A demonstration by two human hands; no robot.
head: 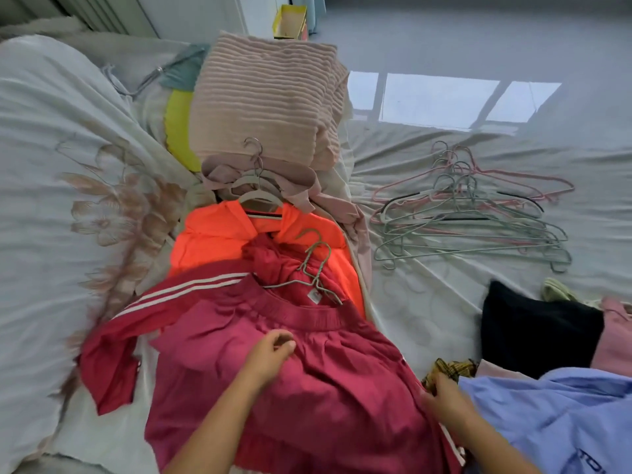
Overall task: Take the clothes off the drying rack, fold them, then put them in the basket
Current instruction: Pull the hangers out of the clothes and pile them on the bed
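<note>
Crimson cloth fills the near part of the head view: a red skirt (307, 371) with an elastic waistband lies spread on the bed (51, 165), on top of a red striped jacket (143, 319) and an orange top (212, 241) that are on hangers. A pile of empty hangers (478, 217) lies well apart to the right, so several clothes seem already stripped. Beside them sit a folded black garment (533, 330) and a blue shirt (547, 415). A pink ribbed blanket (266, 104) lies further up. No basket or drying rack shows, so I judge the job mid-way, with much folding left.

The left hand (270, 350) rests on the skirt below the waistband, fingers loosely curled, gripping nothing firmly. The right hand (441, 398) reaches to the skirt's right edge, fingers apparently pinching the fabric there.
</note>
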